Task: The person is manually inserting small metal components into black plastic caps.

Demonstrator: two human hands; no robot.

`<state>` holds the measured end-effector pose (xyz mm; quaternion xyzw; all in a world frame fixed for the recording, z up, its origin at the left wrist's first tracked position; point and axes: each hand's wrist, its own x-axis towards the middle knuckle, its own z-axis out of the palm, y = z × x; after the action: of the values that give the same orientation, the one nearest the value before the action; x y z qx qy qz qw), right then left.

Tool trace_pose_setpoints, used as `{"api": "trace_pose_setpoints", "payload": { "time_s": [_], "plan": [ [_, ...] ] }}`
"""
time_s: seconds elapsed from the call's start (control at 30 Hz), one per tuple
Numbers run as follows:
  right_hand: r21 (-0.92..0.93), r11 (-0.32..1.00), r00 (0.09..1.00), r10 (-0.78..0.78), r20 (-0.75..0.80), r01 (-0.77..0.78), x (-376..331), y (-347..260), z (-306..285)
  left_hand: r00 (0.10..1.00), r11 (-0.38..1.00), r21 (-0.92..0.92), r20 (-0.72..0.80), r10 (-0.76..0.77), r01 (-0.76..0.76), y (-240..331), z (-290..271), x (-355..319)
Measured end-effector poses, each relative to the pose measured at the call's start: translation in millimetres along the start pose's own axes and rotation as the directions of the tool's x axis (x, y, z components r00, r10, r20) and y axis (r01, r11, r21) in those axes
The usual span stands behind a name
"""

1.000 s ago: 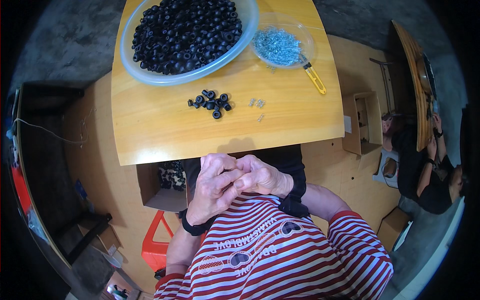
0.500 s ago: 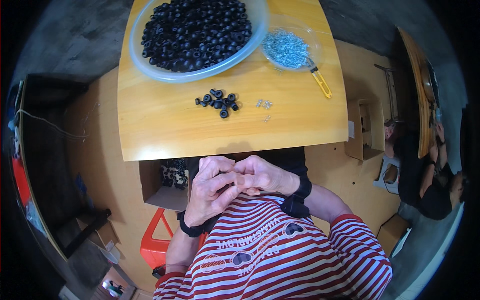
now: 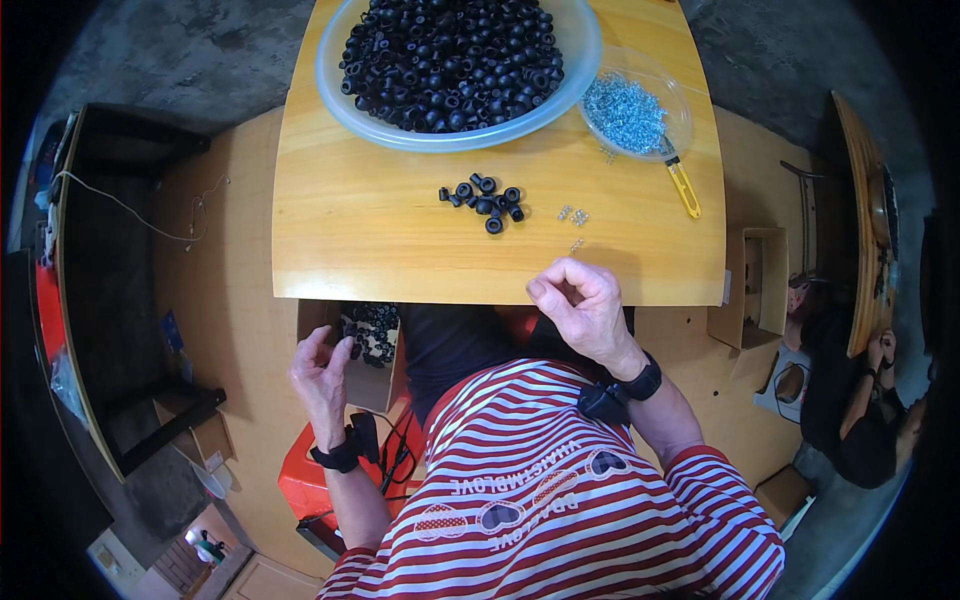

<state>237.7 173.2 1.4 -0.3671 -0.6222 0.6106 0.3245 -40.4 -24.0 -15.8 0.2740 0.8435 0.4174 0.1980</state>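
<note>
My left hand hangs over the left side of a cardboard box below the table edge, thumb and fingers apart, with nothing visible between them. Black rubber-like pieces lie in that box. At the table's front edge is my right hand, its fingers curled and thumb and forefinger drawn together; whatever they may pinch is too small or hidden. Just beyond it lie tiny shiny metal pieces. A loose group of black hollow caps sits to their left on the wooden table.
A large translucent basin of black caps stands at the back. Beside it is a clear round dish of small bluish metal pieces, with a yellow-handled cutter at its rim. A red stool is lower left. Another person sits far right.
My hands, together at the table edge before, have separated. The left has gone left to the box, and the right has moved up and right to the table edge. The view has shifted.
</note>
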Motion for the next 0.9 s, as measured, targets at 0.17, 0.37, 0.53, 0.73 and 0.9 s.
{"api": "trace_pose_setpoints", "payload": {
  "time_s": [0.17,0.37,0.53,0.73,0.9],
  "plan": [
    [-0.200,0.969,0.980,-0.168,-0.108,0.144,10,2,8,0.995,0.997,0.044,-0.074,0.070,-0.067,33,15,1],
    [-0.311,0.921,0.943,-0.293,-0.157,0.235,15,10,18,0.856,0.857,0.009,0.070,0.513,-0.515,104,76,2],
    [-0.275,0.934,0.937,-0.288,-0.196,0.230,14,12,18,0.770,0.773,0.013,0.094,0.631,-0.635,121,130,13],
    [-0.310,0.914,0.928,-0.325,-0.181,0.260,15,13,16,0.717,0.704,0.145,0.085,0.692,-0.696,125,158,23],
    [-0.292,0.918,0.929,-0.326,-0.177,0.267,15,12,16,0.732,0.720,0.134,0.115,0.671,-0.681,120,164,23]
  ]
}}
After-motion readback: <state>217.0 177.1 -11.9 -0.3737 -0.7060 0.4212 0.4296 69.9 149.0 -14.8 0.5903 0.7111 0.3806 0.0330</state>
